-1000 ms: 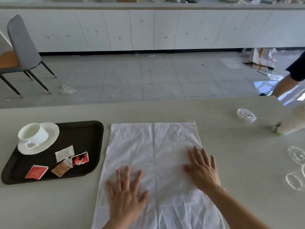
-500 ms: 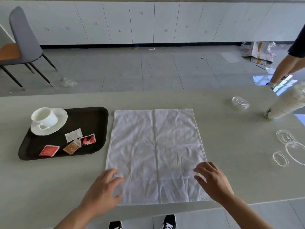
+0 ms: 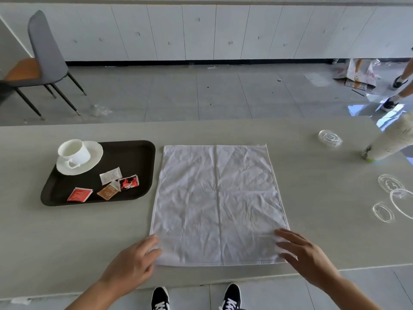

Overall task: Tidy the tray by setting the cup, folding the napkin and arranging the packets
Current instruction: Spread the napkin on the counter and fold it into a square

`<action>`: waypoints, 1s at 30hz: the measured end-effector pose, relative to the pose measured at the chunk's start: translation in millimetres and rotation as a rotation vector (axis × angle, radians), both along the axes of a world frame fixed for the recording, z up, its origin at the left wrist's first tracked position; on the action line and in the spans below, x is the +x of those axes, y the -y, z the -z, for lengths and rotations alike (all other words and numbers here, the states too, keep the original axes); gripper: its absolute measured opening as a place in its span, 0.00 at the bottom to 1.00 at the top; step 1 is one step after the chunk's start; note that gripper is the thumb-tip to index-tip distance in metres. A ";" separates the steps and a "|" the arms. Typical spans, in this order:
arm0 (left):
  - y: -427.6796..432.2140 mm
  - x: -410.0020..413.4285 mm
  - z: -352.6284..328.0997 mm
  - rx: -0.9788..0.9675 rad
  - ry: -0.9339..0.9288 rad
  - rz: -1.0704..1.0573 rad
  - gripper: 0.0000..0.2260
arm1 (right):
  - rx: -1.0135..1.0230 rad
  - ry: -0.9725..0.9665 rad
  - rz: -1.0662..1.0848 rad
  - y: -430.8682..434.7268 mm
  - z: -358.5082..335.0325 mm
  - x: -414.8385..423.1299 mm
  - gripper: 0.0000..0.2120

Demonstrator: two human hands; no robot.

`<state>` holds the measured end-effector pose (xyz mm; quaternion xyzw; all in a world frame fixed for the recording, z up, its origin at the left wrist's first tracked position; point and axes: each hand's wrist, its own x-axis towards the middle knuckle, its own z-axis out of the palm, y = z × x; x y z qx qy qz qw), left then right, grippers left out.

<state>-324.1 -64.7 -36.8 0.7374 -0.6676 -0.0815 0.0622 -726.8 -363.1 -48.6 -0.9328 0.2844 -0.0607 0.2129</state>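
A white napkin (image 3: pixel 218 202) lies spread flat on the table, creased down its middle. My left hand (image 3: pixel 134 262) rests at its near left corner, fingers touching the cloth. My right hand (image 3: pixel 306 256) lies on the near right corner, fingers spread. Neither hand holds anything. To the left sits a dark tray (image 3: pixel 138 153). On it stands a white cup (image 3: pixel 74 152) on a white saucer (image 3: pixel 89 166), with a white packet (image 3: pixel 110 175), a red-black packet (image 3: pixel 129 183), a brown packet (image 3: pixel 108 192) and a red packet (image 3: pixel 79 195).
Several clear plastic lids (image 3: pixel 391 198) lie at the table's right, another lid (image 3: pixel 330 137) farther back. A pale paper roll (image 3: pixel 393 142) lies at the right edge. A grey chair (image 3: pixel 42 59) stands back left. Another person's legs (image 3: pixel 397 92) are at far right.
Both hands slid back from the middle of the napkin to its near corners. The view pulled back, showing the whole napkin and the table's near edge.
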 end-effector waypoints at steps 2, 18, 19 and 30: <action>-1.2 0.0 8.9 -0.045 0.079 0.036 0.15 | -0.040 0.043 0.010 -1.4 2.9 -2.0 0.10; 49.2 4.9 -19.9 -0.125 -0.713 -0.651 0.08 | -0.004 0.076 0.201 -13.0 -9.0 -11.4 0.06; 48.7 7.1 -19.4 -0.111 -0.709 -0.642 0.08 | 0.019 0.068 0.245 -11.6 -10.8 -9.3 0.07; 37.8 12.7 -21.5 -0.019 -0.687 -0.655 0.10 | 0.253 0.096 0.502 34.5 -43.0 4.6 0.13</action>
